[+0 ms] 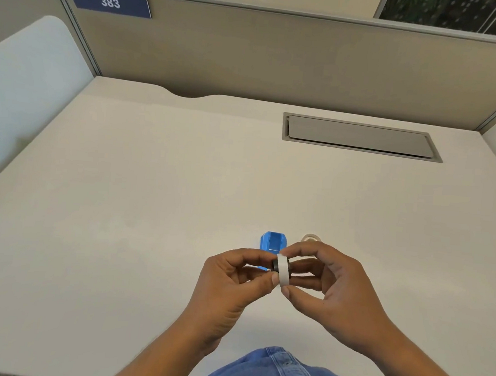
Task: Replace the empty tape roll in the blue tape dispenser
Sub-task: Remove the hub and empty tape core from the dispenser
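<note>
Hands: both are raised above the worktop [152, 196] and brought close together, fingertips almost meeting.
Left hand [234, 278]: thumb and forefinger pinch a small black hub [274, 265].
Right hand [331, 284]: thumb and fingers pinch the rim of a white ring [282, 269], held on edge.
Ring and hub: the hub sits in the hole of the ring and sticks out on the left side. How deep it goes I cannot tell.
Dispenser [273, 242]: blue, standing on the worktop toward its near edge, a little right of the middle and just behind the hands. The part of its cradle that shows holds no roll. Its lower part is hidden by the fingers.
Roll [310, 237]: a pale, see-through one lies on the worktop just right of the dispenser, half hidden behind the right hand.
Step in hand: I judge it is work on the hub, outside the dispenser. The picture fits two stages: the hub being drawn out of a used-up ring, or being pressed into a ring that goes in.
Next move calls for: in both cases, ring and hub kept on one straight line, without tilting. It also needs a firm pinch, because both parts are small.
Also there: a grey hatch [362, 137] set in the far right of the worktop.
</note>
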Tool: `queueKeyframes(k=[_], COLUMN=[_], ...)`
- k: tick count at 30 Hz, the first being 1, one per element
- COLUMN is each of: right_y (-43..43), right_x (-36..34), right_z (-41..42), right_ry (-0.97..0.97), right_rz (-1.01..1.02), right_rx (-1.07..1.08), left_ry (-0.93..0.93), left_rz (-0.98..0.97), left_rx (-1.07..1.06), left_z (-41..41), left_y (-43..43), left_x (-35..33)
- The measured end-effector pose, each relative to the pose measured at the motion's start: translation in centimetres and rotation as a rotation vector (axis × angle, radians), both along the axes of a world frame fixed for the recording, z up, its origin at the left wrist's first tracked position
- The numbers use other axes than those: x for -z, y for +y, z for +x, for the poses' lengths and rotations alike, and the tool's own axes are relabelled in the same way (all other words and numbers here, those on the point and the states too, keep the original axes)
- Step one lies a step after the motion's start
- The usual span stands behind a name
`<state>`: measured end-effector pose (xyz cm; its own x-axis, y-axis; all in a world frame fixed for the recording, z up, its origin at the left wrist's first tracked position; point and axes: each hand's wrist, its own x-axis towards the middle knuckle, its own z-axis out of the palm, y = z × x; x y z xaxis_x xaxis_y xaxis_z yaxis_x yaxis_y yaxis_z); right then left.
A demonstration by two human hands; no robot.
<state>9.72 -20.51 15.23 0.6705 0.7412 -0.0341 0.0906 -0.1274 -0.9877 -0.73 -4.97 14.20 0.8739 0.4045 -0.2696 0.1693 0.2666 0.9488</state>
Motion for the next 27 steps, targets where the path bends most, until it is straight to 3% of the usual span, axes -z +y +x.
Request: queueKeyframes(k=[15,27], right_y=[-0.6,-2.0], right_x=[-0.2,7.5], right_z=[1.5,4.6], right_ry=[-0.082,-0.243], right_rz=[-0.008,-0.39], right_rx=[0.14,0.365], left_ry=[-0.036,-0.029], left_rz=[-0.033,-0.057], left_rx=[-0.057,-0.073], left_z=[0.3,0.7], left_y=[0.3,0.8], left_x=[0.1,0.9])
